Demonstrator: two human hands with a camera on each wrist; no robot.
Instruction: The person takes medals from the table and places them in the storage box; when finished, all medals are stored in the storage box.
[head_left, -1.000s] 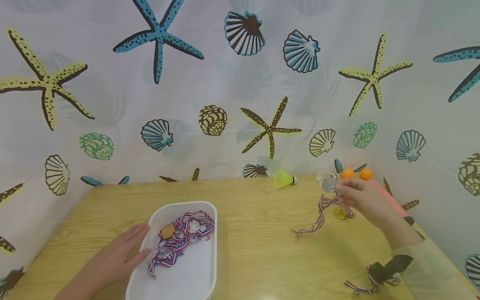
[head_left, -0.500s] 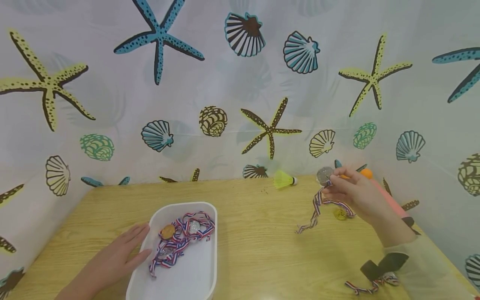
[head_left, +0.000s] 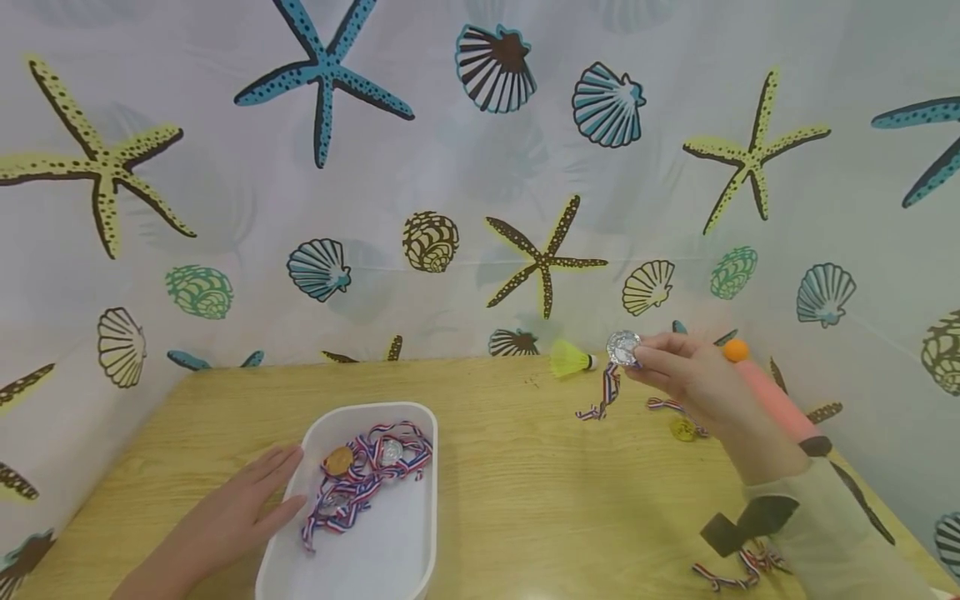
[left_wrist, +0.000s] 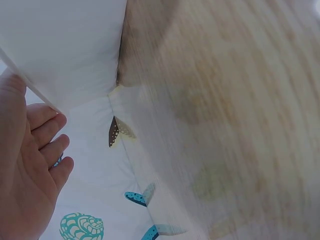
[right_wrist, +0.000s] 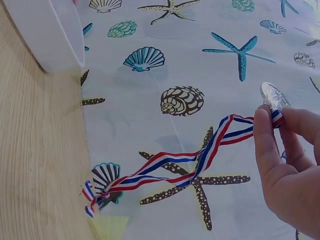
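In the head view my right hand (head_left: 693, 375) pinches a silver medal (head_left: 623, 347) at its edge, above the back right of the table. Its red, white and blue ribbon (right_wrist: 165, 167) trails away from the fingers in the right wrist view. My left hand (head_left: 232, 508) touches the left rim of a white tub (head_left: 432, 517), its fingers fairly straight. Inside the tub lie a bronze-coloured medal (head_left: 339, 461), a silver medal (head_left: 392, 452) and another silver one, partly covered by tangled striped ribbons. A gold medal (head_left: 683, 429) lies on the table below my right hand.
A yellow shuttlecock (head_left: 570, 359) lies by the back edge. At the right are an orange ball (head_left: 736, 350) and a pink cylindrical thing (head_left: 780, 404). A striped ribbon (head_left: 738, 575) lies near the right sleeve, partly hidden. Patterned cloth (head_left: 465, 183) hangs behind the table.
My right hand has moved left with the silver medal, lifting its ribbon from beside the gold medal. The left hand and the tub have stayed in place.
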